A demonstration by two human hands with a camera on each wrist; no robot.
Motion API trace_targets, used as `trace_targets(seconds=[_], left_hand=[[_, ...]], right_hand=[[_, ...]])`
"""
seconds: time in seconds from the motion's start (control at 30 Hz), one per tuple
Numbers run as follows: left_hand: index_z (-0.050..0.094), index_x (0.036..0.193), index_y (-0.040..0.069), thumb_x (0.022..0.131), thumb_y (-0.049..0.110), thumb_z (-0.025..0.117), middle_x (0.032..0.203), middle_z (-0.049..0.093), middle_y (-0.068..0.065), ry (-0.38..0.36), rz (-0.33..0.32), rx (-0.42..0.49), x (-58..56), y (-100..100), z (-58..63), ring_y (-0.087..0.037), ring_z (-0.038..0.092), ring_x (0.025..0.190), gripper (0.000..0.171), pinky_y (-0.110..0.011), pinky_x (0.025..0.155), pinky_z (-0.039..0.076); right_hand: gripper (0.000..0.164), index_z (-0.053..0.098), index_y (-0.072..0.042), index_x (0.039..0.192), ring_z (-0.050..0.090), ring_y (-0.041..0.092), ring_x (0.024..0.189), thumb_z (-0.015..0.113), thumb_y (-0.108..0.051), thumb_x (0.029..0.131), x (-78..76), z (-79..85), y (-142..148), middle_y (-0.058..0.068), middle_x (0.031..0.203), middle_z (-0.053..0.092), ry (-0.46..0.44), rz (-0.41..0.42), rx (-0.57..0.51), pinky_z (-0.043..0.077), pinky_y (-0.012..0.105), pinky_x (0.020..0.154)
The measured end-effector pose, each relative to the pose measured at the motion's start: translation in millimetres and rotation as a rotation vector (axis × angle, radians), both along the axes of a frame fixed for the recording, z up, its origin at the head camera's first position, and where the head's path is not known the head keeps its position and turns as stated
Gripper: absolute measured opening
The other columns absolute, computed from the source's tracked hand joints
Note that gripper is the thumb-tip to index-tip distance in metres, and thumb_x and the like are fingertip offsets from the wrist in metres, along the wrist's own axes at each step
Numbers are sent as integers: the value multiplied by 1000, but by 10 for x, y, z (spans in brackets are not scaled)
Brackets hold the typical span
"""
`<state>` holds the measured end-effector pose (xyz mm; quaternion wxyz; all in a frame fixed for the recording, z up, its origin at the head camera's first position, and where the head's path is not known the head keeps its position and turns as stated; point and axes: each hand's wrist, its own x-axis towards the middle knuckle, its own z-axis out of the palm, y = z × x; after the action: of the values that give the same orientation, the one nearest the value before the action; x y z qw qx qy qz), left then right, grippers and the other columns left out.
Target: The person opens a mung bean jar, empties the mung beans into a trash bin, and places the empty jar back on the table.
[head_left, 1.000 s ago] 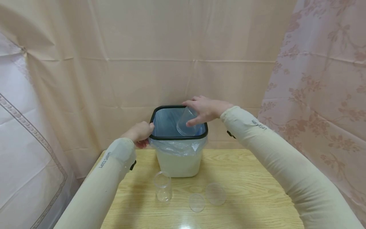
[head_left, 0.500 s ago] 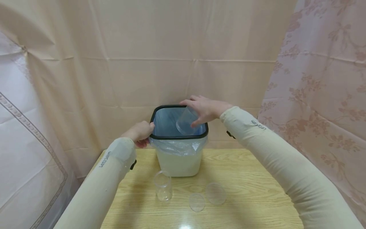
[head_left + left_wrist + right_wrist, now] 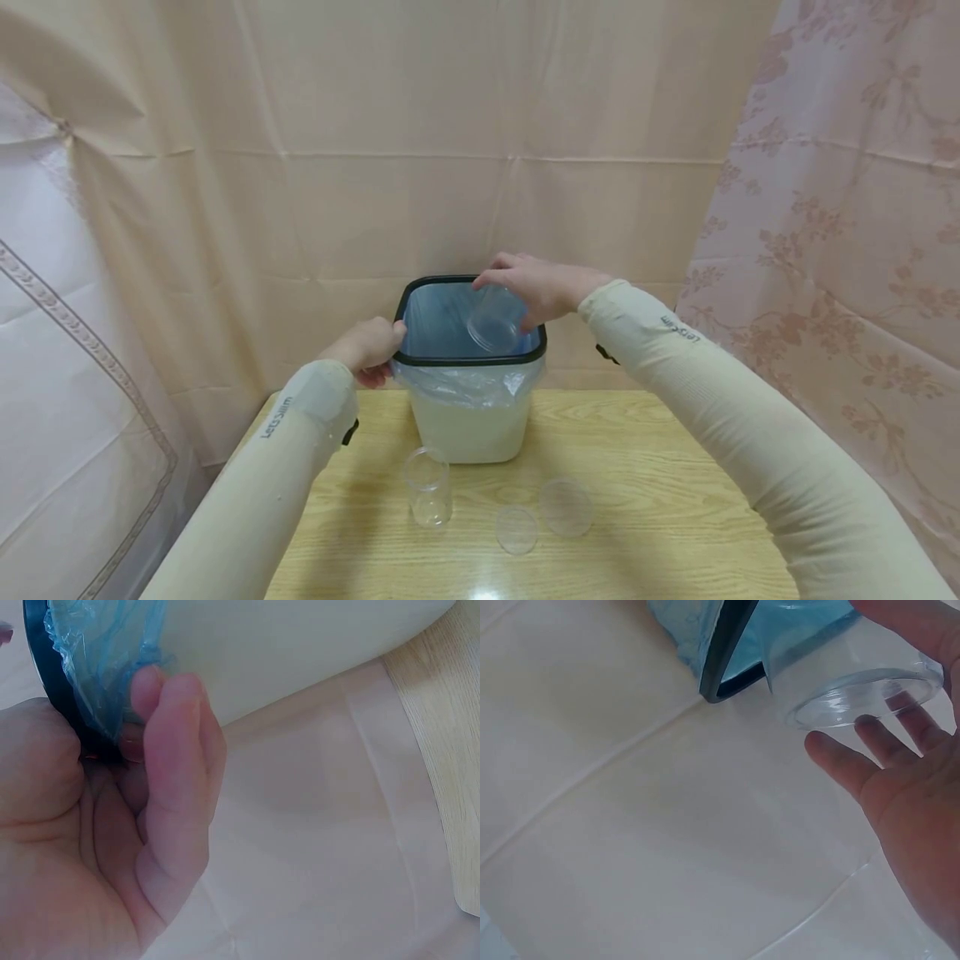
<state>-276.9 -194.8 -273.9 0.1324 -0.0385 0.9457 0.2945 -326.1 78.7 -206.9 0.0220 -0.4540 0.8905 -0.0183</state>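
Note:
A pale trash bin [image 3: 468, 429] stands on the table, lined with a bluish clear bag [image 3: 487, 383] under a black rim [image 3: 468, 362]. My left hand [image 3: 367, 343] grips the rim at its left side; in the left wrist view its fingers [image 3: 176, 765] curl beneath the rim, beside the gathered bag. My right hand [image 3: 543, 287] holds a clear plastic cup [image 3: 495, 321] by its sides over the right part of the bin's mouth. The cup is tilted, its wide opening facing down and left. In the right wrist view the cup's round base [image 3: 855, 705] lies near the fingers.
A tall clear cup [image 3: 429, 492] stands on the wooden table [image 3: 637, 467] in front of the bin. Two clear round discs [image 3: 517, 531] lie flat to its right. A beige cloth [image 3: 375, 150] hangs behind, with a floral curtain [image 3: 847, 292] at right.
My right thumb has slid back toward the right along the cup, and the cup has turned and risen slightly in my hand. My left hand stays on the rim.

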Motion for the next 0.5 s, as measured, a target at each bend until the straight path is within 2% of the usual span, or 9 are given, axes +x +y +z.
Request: trace_targets(seconds=[0.23,0.5], left_hand=[[62,89,0,109,38,24,64,60,-9,3,-11,-6,-2,2,3,-20,59,53,58,-32,51,55],[62,90,0,109,39,24,64,60,-8,-4,-4,-13,-8,-5,-15,-20,58,52,58,-32,50,54]], right_hand=[[90,46,-14,150,46,30,131,92,-5,72,4,12,10,13,146,41,-6,10,5,45,44,105],[83,46,-12,150,48,31,129,89,-24,80,17,5,19,14,144,43,-21,-11,7,42,46,108]])
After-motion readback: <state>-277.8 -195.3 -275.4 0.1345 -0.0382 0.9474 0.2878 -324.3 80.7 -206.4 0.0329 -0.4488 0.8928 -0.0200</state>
